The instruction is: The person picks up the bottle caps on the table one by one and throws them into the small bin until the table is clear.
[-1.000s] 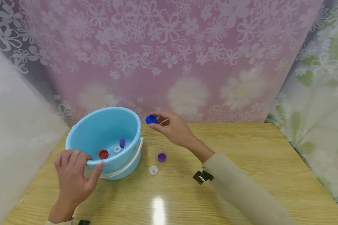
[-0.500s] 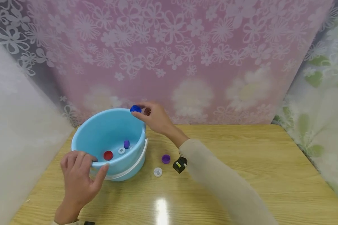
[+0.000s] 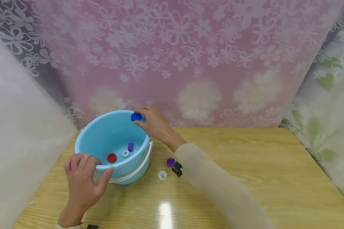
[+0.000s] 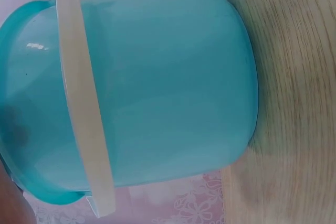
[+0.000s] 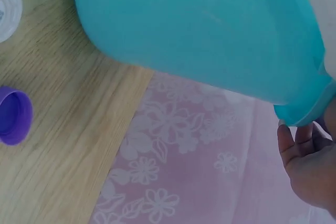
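Observation:
My left hand grips the near rim of a light-blue bucket, fingers over the edge and thumb outside. A dark-blue bottle cap is pinched between the thumb and fingers of my right hand, over the bucket's far right rim. In the right wrist view, that hand shows beside the rim, and the cap is hidden. Inside the bucket lie a red cap, a purple cap and a white disc. Another white piece is partly hidden by the wall.
On the wood-grain table, right of the bucket, lie a purple cap and a white disc. The bucket's white handle hangs down its near side. A pink flowered curtain stands behind the table.
My right hand has carried the blue cap left to the bucket's rim, and the cap has tilted so its hollow side shows. The left hand keeps its grip. The view has shifted slightly.

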Available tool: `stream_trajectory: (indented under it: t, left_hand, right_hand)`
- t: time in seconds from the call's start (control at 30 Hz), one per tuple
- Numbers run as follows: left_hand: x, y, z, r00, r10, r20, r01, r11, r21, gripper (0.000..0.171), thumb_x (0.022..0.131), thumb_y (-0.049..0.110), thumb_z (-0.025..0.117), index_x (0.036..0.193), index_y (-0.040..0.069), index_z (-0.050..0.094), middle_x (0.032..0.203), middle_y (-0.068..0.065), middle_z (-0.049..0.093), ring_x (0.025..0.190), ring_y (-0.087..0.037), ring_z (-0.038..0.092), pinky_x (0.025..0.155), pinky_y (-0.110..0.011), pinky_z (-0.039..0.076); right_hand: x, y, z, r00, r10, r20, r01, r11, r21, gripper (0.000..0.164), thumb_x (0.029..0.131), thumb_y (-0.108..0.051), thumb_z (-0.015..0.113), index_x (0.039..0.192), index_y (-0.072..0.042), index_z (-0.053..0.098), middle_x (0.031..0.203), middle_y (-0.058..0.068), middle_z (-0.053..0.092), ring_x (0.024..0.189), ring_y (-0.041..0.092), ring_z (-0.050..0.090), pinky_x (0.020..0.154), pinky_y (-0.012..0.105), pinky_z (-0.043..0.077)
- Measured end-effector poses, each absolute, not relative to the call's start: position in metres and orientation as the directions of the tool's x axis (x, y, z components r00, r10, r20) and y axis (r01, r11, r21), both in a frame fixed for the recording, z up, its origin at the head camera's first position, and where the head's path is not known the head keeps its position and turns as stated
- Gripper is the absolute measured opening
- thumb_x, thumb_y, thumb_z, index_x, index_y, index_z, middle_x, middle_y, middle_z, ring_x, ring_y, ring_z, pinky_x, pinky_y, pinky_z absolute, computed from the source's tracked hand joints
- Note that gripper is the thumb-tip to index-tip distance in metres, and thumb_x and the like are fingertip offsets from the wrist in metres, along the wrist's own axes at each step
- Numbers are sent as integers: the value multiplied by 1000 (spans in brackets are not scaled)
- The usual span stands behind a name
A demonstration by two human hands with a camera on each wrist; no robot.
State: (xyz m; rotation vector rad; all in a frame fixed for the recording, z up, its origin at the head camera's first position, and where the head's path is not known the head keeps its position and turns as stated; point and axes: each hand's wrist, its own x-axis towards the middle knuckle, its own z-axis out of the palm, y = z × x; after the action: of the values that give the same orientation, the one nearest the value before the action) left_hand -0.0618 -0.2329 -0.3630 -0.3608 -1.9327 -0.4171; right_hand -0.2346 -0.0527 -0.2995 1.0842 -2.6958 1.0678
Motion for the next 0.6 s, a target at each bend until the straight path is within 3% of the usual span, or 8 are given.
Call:
stream_trajectory:
  t: [0.23, 0.6]
  left_hand:
    - [-61, -232, -361, -372, 60, 926, 441, 889, 119, 56, 91, 54, 49, 69, 3, 47, 68, -9, 43, 75, -37, 38, 78, -52, 21]
    - [-61, -232, -362, -389, 66, 919, 440, 889, 122, 56, 92, 54, 49, 69, 3, 47, 69, -10, 43, 74, -37, 37, 79, -53, 21]
  right_hand:
    - [-232, -53, -295, -739, -625, 252, -645, 548, -533, 47, 93, -29, 62, 136, -13, 53, 137, 5, 49, 129, 22, 41, 99, 31, 41]
    - [-234, -55, -291, -732, -654, 190, -654, 595, -467, 49, 93, -29, 62, 137, -12, 51, 136, 6, 47, 127, 22, 42, 99, 32, 41]
